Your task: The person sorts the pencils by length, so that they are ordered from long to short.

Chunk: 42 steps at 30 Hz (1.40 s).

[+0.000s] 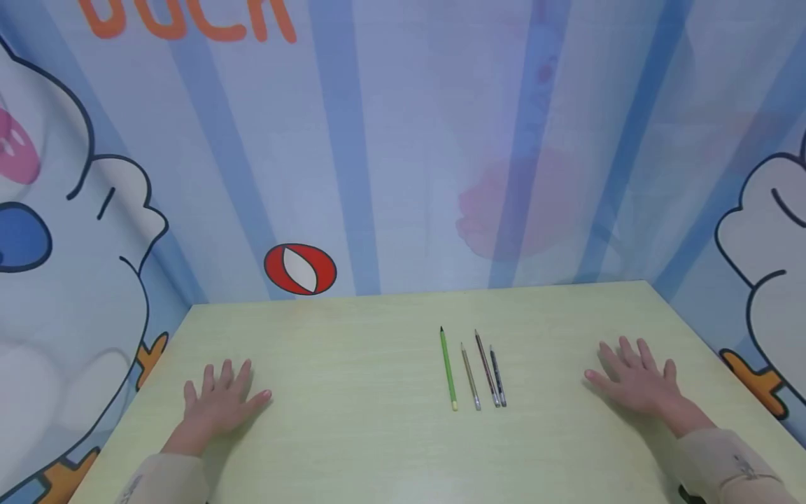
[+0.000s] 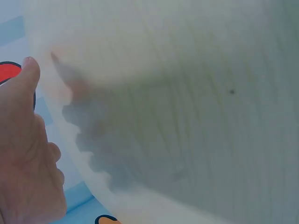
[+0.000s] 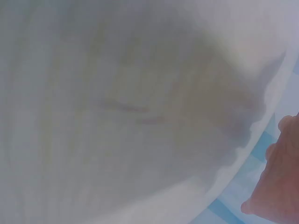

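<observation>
My left hand (image 1: 220, 404) is at the table's left side, palm down with its fingers spread, holding nothing. At the right side my right hand (image 1: 639, 381) is spread in the same way, also holding nothing. Between them, right of the middle, lie a green pencil (image 1: 448, 369), a tan pencil (image 1: 470, 376), a dark red pencil (image 1: 487, 368) and a dark blue pencil (image 1: 498, 376). They lie roughly side by side, points away from me, and neither hand touches them. The wrist views show parts of the left hand (image 2: 28, 154) and right hand (image 3: 280, 182) over the pale tabletop.
The pale wooden table (image 1: 352, 364) reaches back to a blue-striped cloth backdrop (image 1: 409, 140), printed with cartoon figures and a red-and-white ball (image 1: 300, 269). More printed cloth flanks both sides. A small dark object (image 1: 691, 495) shows beneath the right sleeve.
</observation>
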{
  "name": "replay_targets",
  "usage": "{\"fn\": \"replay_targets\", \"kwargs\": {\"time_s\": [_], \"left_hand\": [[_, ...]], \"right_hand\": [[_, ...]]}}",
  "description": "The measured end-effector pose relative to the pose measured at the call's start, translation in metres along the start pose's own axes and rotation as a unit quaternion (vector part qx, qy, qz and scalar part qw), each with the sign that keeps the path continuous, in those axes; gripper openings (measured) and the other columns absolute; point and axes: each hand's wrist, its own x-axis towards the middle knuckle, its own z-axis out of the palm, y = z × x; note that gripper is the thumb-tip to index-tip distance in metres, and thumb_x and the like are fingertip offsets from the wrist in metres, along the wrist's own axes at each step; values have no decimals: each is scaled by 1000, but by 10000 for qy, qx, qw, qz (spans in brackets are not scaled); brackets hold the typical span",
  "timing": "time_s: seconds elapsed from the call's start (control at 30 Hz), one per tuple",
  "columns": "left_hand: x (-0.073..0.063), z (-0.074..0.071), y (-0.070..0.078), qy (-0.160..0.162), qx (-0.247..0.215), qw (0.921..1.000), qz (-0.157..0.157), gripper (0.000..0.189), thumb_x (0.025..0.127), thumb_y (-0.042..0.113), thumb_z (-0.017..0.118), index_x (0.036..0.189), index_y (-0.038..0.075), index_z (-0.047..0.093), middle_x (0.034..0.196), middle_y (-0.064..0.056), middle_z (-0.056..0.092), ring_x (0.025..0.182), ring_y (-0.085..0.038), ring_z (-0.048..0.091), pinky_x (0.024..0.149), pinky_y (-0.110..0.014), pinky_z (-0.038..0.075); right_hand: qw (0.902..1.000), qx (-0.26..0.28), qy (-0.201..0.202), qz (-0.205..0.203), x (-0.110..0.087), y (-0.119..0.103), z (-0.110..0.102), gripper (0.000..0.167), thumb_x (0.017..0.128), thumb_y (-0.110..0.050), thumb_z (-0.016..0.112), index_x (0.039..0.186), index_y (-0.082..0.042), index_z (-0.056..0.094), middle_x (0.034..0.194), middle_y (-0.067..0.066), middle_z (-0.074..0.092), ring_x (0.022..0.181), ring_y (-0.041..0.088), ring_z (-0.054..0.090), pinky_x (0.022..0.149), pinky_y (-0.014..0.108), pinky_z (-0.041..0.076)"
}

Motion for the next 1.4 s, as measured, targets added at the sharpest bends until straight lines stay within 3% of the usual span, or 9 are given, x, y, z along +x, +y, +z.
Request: {"fn": "replay_targets", "kwargs": {"time_s": [0.27, 0.5, 0.83, 1.0, 1.23, 1.4], "left_hand": [[3, -8, 15, 212, 89, 9997, -12, 95, 77, 69, 36, 140, 2, 13, 140, -34, 1, 125, -54, -9, 90, -68, -14], [6, -8, 37, 527, 145, 9978, 385, 91, 78, 66, 39, 140, 5, 14, 142, -29, 3, 127, -50, -6, 93, -68, -10], [17, 1, 78, 928, 40, 9919, 867, 85, 80, 60, 44, 142, 11, 13, 145, -23, 6, 130, -46, -3, 96, -66, -5], [20, 7, 100, 921, -19, 9897, 1091, 81, 81, 58, 44, 142, 14, 14, 146, -20, 9, 132, -43, -2, 98, -65, -3], [21, 10, 133, 881, -353, 9858, 1388, 79, 82, 54, 46, 142, 15, 13, 147, -18, 13, 133, -40, 5, 100, -62, 3], [22, 6, 157, 1024, -1005, 9764, 1611, 74, 83, 43, 53, 141, 13, 19, 144, -15, 24, 132, -34, 21, 101, -58, 17]], "right_hand": [[9998, 26, 133, -160, 4, -9, -11, 84, 82, -66, 32, 142, -10, 10, 144, 27, -3, 128, 46, -16, 85, 72, -11], [9991, 96, 154, -391, 11, -29, -17, 83, 82, -64, 35, 143, -16, 3, 145, 23, -7, 129, 42, -20, 87, 71, -10], [9977, 270, 166, -595, 19, -72, -21, 83, 82, -62, 38, 143, -13, 9, 146, 23, -2, 131, 42, -13, 91, 70, -6], [9964, 383, 171, -741, 22, -90, -20, 81, 84, -60, 38, 142, -11, 11, 146, 23, 0, 132, 43, -8, 92, 70, -1], [9886, 1006, 262, -1086, 29, -113, -18, 78, 86, -52, 41, 142, -8, 10, 146, 23, 2, 131, 46, -1, 91, 71, 6], [9726, 1880, 265, -1340, 37, -124, -13, 85, 84, -47, 50, 142, -7, 3, 147, 21, 1, 132, 43, 3, 99, 64, 9]]}}
